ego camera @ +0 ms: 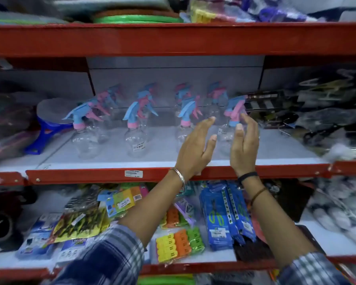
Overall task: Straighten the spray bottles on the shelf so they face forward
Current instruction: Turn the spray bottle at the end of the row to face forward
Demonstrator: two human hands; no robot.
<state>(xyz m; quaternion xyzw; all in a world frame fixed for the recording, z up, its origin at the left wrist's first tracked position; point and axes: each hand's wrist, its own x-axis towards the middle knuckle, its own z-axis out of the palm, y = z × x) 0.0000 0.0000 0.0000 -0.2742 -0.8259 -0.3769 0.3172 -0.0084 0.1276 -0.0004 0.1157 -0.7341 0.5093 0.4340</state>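
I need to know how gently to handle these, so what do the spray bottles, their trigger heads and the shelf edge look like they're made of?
Spray bottle bodies: clear, glossy, probably thin plastic; the shelf shows through them. Trigger heads: opaque blue and pink, likely moulded plastic, though blur hides the finish. Shelf edge: red, smooth, with screw heads, apparently painted metal.

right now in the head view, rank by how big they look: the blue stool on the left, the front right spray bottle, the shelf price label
1. blue stool
2. front right spray bottle, partly hidden behind the hands, so unsure against the stool
3. shelf price label, clearly smallest
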